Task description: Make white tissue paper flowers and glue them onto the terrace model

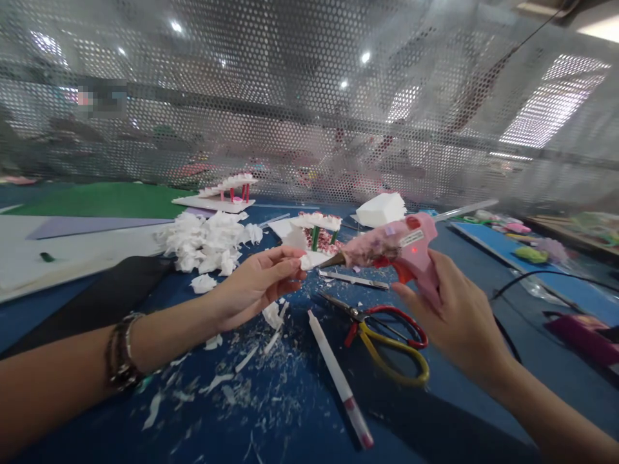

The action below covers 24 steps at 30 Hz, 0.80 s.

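Observation:
My right hand (459,309) is wrapped round the handle of a pink glue gun (387,245), which has a clear glue stick (467,209) poking out of its back. Its nozzle points left and meets, or nearly meets, a small white paper piece (312,259). Thumb and fingers of my left hand (265,283) pinch that piece. Just behind it stands a small white model (322,225) with green posts and red-and-white bits. Below the gun lie scissors (387,341) with one red and one yellow handle, a white pen (338,380) and a cutter knife (353,279).
Crumpled white paper pieces (207,238) are heaped left of centre, and scraps litter the blue table (271,412). Behind them is a white stepped model (232,193) on red posts. A white foam block (382,209) sits at the back. A perforated metal panel (290,96) bounds the table.

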### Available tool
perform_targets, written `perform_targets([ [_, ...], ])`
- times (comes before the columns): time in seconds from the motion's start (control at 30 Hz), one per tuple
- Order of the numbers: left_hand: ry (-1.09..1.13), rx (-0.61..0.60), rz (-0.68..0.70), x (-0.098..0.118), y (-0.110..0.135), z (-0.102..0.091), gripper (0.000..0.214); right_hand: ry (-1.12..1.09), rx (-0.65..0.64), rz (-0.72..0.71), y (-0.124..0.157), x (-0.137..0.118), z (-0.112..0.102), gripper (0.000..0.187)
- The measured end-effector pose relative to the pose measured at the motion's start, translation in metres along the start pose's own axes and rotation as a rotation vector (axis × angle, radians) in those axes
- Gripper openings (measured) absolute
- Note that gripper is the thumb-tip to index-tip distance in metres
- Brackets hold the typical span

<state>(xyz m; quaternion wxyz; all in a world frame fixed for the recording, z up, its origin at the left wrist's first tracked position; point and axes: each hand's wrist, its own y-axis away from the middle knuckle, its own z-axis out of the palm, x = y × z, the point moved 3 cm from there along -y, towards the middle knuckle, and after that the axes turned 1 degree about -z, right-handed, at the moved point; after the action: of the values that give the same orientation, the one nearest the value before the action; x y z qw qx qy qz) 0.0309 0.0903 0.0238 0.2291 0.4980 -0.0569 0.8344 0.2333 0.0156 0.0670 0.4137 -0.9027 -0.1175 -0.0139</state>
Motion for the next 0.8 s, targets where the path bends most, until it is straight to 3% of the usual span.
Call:
perform_targets([
  [0.47,0.026,-0.076,-0.011,0.0010,0.0082,0.0064,0.008,0.084,0.064,-0.130,0.0057,-0.0043,0.0033,0.041],
  [0.8,0.026,-0.101,0.002,0.0027,0.0092,0.0081,0.009,0.046,0.018,-0.064,0.0061,-0.0025,0.0020,0.034],
])
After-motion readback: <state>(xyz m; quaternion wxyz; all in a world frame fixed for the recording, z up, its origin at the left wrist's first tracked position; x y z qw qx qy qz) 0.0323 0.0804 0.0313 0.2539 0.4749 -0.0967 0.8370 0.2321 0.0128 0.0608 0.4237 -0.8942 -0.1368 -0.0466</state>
